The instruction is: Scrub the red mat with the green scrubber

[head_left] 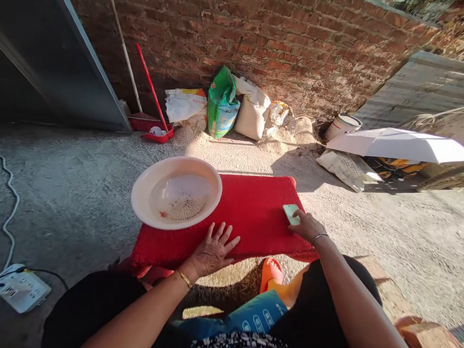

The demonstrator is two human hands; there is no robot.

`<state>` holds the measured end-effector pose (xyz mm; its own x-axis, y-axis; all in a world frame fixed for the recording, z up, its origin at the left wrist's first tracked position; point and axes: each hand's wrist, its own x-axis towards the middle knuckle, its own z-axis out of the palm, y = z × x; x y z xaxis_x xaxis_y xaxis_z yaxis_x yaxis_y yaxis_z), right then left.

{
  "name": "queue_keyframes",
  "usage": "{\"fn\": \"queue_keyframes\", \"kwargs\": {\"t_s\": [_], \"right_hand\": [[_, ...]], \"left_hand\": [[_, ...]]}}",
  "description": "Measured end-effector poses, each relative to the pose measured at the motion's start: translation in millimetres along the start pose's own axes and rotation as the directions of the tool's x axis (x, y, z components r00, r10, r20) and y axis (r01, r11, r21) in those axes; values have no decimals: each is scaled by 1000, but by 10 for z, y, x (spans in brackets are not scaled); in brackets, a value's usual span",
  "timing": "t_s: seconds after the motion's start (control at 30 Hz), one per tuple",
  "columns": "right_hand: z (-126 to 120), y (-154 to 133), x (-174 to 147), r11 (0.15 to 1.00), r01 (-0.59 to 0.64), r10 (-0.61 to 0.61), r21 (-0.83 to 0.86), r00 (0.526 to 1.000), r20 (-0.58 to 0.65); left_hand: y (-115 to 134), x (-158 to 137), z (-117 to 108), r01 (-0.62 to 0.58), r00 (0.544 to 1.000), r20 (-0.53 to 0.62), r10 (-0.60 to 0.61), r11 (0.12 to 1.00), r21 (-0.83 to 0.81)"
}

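Green object: a small pale green object [291,213], flat with rounded corners, lies on the red mat [257,214] near its right edge; what it is cannot be told.
Right hand: the right hand [308,226] rests on the mat, fingers curled onto the near end of the green object, touching it; whether it grips or only presses cannot be told. A thin bangle circles the wrist, and the forearm runs back toward the body.
Left hand: the left hand [214,251] lies flat, palm down, fingers spread and loose, on the near edge of the mat, holding nothing; a gold bracelet sits at the wrist.
Basin: a wide cream basin [176,192] stands just beyond the left hand's fingertips, partly over the mat's far left corner, with a little water and grains inside.
Sandal: an orange sandal [270,271] shows below the mat, between the two forearms.
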<state>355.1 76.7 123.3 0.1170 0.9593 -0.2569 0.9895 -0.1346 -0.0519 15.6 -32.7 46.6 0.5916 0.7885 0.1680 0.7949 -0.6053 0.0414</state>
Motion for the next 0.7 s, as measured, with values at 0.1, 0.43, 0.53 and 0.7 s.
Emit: {"fn": "queue_keyframes", "kwargs": {"t_s": [0.1,0.43,0.53,0.7], "right_hand": [[-59,-250,13,990,88,-73,110,988,-133],[492,-1503,129,838,527,-428,140,795,-429],[578,-1547,187,857,510,-440,76,800,-407],[373,-1213,361,958,269,-227,98,921,-315]], "left_hand": [[-7,4,0,-1,1000,9,2,1000,-26],[-1,5,-43,11,1000,-12,-11,1000,8],[-3,5,-10,6,1000,-26,-5,999,35],[-1,5,13,17,999,-37,-15,998,66]]}}
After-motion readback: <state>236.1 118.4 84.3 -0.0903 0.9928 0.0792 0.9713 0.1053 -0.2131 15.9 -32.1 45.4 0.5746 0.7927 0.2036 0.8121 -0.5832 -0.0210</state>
